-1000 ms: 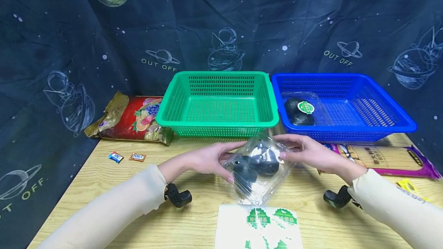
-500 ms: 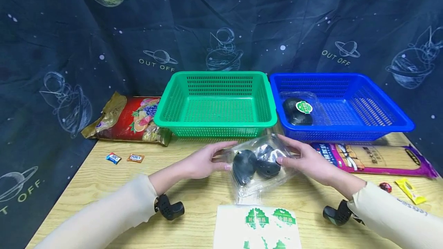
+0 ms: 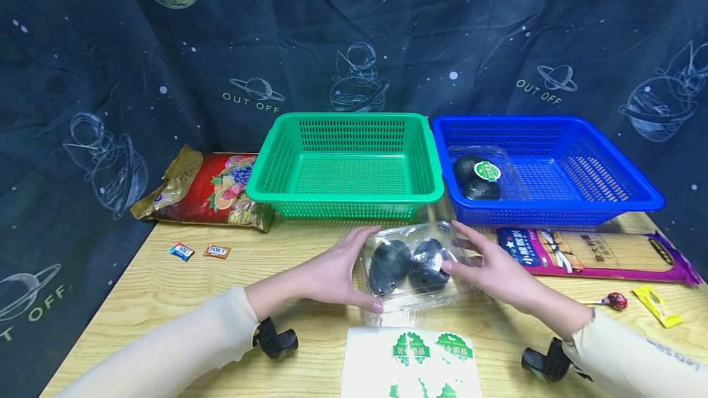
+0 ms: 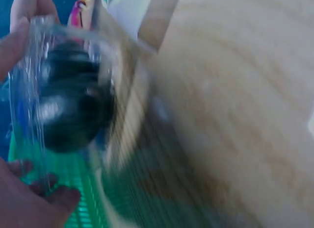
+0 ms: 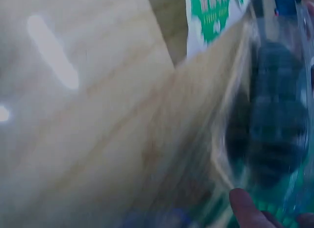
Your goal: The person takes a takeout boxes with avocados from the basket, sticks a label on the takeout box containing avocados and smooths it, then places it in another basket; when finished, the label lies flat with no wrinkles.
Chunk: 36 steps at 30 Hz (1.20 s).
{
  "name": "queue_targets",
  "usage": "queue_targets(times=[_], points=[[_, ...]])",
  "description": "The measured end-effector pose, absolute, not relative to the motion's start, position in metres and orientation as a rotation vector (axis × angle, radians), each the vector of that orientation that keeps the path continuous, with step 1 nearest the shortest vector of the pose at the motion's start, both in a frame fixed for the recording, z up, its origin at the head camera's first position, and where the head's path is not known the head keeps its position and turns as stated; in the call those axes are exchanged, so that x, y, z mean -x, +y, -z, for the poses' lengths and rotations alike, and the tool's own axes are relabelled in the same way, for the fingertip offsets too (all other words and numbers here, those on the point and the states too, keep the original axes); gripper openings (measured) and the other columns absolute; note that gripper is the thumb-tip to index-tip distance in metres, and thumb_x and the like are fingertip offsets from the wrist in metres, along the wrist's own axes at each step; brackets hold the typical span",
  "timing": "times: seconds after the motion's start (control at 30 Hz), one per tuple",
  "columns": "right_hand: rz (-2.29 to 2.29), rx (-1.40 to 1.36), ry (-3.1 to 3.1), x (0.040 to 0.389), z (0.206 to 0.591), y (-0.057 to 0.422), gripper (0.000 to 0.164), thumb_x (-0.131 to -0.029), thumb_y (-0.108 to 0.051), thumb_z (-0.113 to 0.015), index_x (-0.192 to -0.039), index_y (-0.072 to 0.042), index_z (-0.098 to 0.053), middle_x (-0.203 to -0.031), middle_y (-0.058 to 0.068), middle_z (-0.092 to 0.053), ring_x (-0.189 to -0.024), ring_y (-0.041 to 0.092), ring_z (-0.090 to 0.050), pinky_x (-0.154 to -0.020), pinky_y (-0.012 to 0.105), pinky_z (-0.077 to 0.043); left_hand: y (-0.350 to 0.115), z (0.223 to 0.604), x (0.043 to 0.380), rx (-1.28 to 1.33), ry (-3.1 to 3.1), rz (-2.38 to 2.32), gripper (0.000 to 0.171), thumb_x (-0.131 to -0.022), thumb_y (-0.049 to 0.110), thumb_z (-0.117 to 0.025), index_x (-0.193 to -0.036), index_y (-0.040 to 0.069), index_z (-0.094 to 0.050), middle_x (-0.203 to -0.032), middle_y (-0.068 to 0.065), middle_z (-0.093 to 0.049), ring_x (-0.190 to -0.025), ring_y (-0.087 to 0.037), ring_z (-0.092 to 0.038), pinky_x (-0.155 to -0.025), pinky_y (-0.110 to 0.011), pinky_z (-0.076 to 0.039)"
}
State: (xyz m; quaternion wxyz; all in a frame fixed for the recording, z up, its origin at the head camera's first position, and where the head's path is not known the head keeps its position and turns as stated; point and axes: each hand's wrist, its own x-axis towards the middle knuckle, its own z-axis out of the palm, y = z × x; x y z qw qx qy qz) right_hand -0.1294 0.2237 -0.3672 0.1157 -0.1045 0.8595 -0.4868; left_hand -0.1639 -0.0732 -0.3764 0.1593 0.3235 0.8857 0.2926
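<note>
A clear plastic clamshell box (image 3: 406, 301) with two dark, avocado-like fruits (image 3: 390, 263) inside is between my hands, just behind the sticker sheet (image 3: 409, 364). My left hand (image 3: 337, 272) grips its left side, thumb at the front corner and fingers at the back. On the other side, my right hand (image 3: 495, 269) holds the right end, its thumb over the lid and the index finger at the back corner. The left wrist view shows the fruits (image 4: 68, 115) through the plastic wall, with fingers from both hands around the box. The right wrist view is blurred.
Behind stand a green basket (image 3: 345, 197) and a blue basket (image 3: 558, 206), the blue one holding a similar box with a green sticker (image 3: 487, 171). A pasta pack (image 3: 603, 253), lollipop (image 3: 616, 301) and yellow wrapper (image 3: 657, 306) lie right; a red bag (image 3: 216, 189) and small candies (image 3: 181, 252) left.
The box has turned from a cornerwise, tilted pose to lie nearly square to the sticker sheet. My left hand has shifted its hold, with its thumb now at the front corner.
</note>
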Motion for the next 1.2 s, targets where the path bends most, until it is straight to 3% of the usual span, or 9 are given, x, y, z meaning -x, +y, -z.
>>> queue_targets(times=[0.27, 0.47, 0.6, 0.8, 0.97, 1.2], points=[[1.297, 0.542, 2.507, 0.146, 0.371, 0.235, 0.096, -0.080, -0.034, -0.076, -0.153, -0.017, -0.016, -0.154, 0.021, -0.021, -0.136, 0.046, -0.027, -0.101, 0.063, -0.031, -0.078, 0.378, 0.184, -0.993, 2.406, -0.906, 0.123, -0.056, 0.049, -0.088, -0.151, 0.034, -0.011, -0.155, 0.003, -0.018, -0.137, -0.026, -0.031, -0.108, -0.049, -0.030], [1.190, 0.565, 2.537, 0.146, 0.374, 0.235, 0.102, -0.074, -0.041, -0.080, -0.153, -0.021, -0.019, -0.154, 0.021, -0.020, -0.138, 0.045, -0.021, -0.101, 0.067, -0.028, -0.079, 0.375, 0.186, -1.026, 2.364, -0.905, 0.125, -0.059, 0.048, -0.087, -0.152, 0.035, -0.005, -0.159, 0.004, -0.007, -0.140, -0.023, -0.024, -0.110, -0.046, -0.027], [1.196, 0.560, 2.564, 0.141, 0.371, 0.232, 0.099, -0.075, -0.040, -0.079, -0.152, -0.021, -0.020, -0.153, 0.023, -0.021, -0.136, 0.048, -0.024, -0.099, 0.068, -0.029, -0.077, 0.370, 0.175, -1.021, 2.439, -0.845, 0.128, -0.060, 0.053, -0.085, -0.154, 0.027, -0.001, -0.159, 0.003, 0.000, -0.142, -0.027, -0.018, -0.110, -0.048, -0.026], [1.200, 0.528, 2.607, 0.134, 0.373, 0.227, 0.102, -0.073, -0.044, -0.079, -0.152, -0.020, -0.019, -0.154, 0.021, -0.020, -0.133, 0.049, -0.028, -0.098, 0.066, -0.033, -0.069, 0.372, 0.162, -1.141, 2.680, -0.630, 0.134, -0.061, 0.075, -0.070, -0.153, 0.007, 0.000, -0.158, -0.014, -0.007, -0.144, -0.030, -0.010, -0.112, -0.049, -0.018], [1.168, 0.590, 2.630, 0.131, 0.373, 0.226, 0.101, -0.075, -0.044, -0.078, -0.153, -0.019, -0.017, -0.154, 0.023, -0.015, -0.134, 0.051, -0.024, -0.096, 0.068, -0.033, -0.068, 0.376, 0.161, -1.147, 2.740, -0.564, 0.136, -0.060, 0.082, -0.064, -0.153, 0.006, 0.001, -0.157, -0.016, -0.010, -0.144, -0.030, -0.013, -0.112, -0.048, -0.018], [1.082, 0.706, 2.604, 0.128, 0.372, 0.232, 0.123, -0.064, -0.044, -0.084, -0.155, -0.018, -0.006, -0.157, 0.021, 0.001, -0.136, 0.053, -0.014, -0.096, 0.069, -0.030, -0.067, 0.380, 0.163, -1.136, 2.722, -0.637, 0.136, -0.059, 0.077, -0.070, -0.153, 0.006, -0.001, -0.157, -0.015, -0.010, -0.144, -0.029, -0.012, -0.112, -0.046, -0.019]])
